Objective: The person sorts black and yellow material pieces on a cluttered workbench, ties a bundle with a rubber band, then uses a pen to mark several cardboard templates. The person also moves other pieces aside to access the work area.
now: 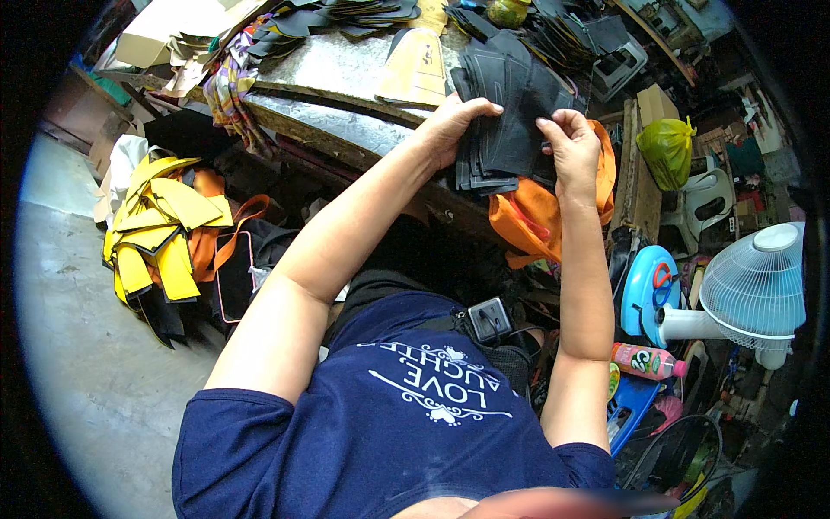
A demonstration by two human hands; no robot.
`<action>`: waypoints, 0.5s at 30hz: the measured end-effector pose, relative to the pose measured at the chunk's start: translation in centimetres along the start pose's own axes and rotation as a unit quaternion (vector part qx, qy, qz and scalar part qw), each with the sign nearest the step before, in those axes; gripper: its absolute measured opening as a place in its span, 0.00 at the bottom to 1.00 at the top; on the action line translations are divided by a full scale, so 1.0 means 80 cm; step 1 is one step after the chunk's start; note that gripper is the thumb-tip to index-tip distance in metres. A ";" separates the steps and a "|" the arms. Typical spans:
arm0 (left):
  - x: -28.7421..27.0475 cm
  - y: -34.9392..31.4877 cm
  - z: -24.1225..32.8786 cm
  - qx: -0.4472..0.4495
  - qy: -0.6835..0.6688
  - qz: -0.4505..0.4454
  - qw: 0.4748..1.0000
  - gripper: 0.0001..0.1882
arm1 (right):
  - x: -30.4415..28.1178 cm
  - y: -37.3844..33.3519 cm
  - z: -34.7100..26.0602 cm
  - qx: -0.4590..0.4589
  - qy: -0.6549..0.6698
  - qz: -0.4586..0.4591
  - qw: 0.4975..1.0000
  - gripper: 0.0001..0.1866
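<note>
Several black cut pieces (497, 130) of flat sheet material, marked with pale lines, lie in a stack at the front edge of the worktable. My left hand (447, 131) grips their left side, thumb on top and fingers underneath. At the right side my right hand (572, 149) is closed in a pinch on the edge of the black pieces; its fingertips partly hide what lies between them. An orange cloth bag (526, 216) hangs just below the stack, by my right wrist. Left of the stack, a cream paper pattern (413, 71) rests on the table.
The worktable (333, 65) carries more black pieces (350, 19) along its far side. Yellow-and-black pieces (164, 225) are heaped at the left. At the right are a white fan (756, 281), a blue round object (648, 290), a pink bottle (644, 360) and a yellow-green plastic bag (666, 154).
</note>
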State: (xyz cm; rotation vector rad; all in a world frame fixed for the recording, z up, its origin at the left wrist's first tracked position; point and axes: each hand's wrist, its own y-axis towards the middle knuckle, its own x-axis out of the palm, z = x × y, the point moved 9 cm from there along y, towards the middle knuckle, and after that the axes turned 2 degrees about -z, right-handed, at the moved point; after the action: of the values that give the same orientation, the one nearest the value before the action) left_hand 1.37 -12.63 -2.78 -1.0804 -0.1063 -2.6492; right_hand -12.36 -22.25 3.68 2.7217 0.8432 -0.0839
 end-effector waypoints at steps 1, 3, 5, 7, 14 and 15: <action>-0.001 0.000 0.001 -0.001 -0.002 0.004 1.000 0.23 | -0.006 0.000 0.008 0.036 0.040 0.008 0.999 0.08; -0.004 -0.001 -0.002 -0.020 -0.009 0.025 0.999 0.22 | -0.006 -0.001 0.016 0.062 0.065 -0.007 0.996 0.11; 0.007 -0.003 0.006 0.026 0.029 -0.003 0.999 0.23 | -0.001 0.000 0.019 0.070 0.067 -0.031 0.995 0.12; 0.013 -0.005 0.009 0.058 0.053 -0.007 0.997 0.24 | 0.002 0.002 0.014 0.037 0.087 -0.043 0.995 0.17; 0.010 0.009 -0.009 -0.029 -0.120 -0.051 0.991 0.26 | -0.056 0.009 -0.002 0.013 0.168 0.041 0.985 0.20; 0.003 0.011 -0.016 -0.048 -0.111 -0.025 0.992 0.26 | -0.061 0.012 -0.009 -0.001 0.194 0.029 0.981 0.20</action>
State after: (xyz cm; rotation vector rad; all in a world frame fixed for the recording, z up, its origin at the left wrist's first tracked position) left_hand 0.61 -13.73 -3.56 -1.4191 -0.0525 -2.5918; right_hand -15.86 -25.42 5.28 2.8005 0.8560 0.4731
